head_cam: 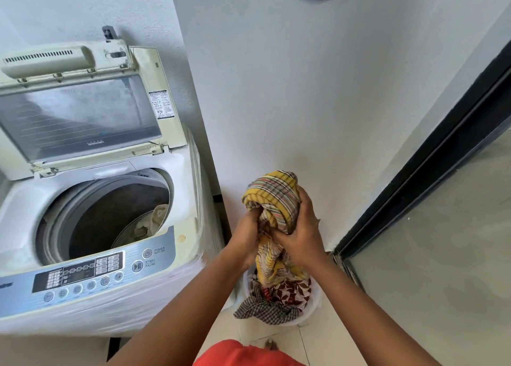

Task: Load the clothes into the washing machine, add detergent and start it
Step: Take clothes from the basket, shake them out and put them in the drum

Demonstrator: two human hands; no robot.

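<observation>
A top-loading washing machine stands at the left with its lid raised. Its drum holds a pale cloth at the right side. To the machine's right, both my hands hold a bunched yellow striped cloth above a white laundry basket. My left hand grips the bundle from the left and my right hand clasps it from the right. The cloth's lower end hangs into the basket, which holds a red leaf-print garment and a checked cloth.
The control panel with power and start buttons faces me at the machine's front. A white wall stands behind the basket. A dark-framed glass door runs along the right. The floor is pale tile. An orange garment on my body shows at the bottom edge.
</observation>
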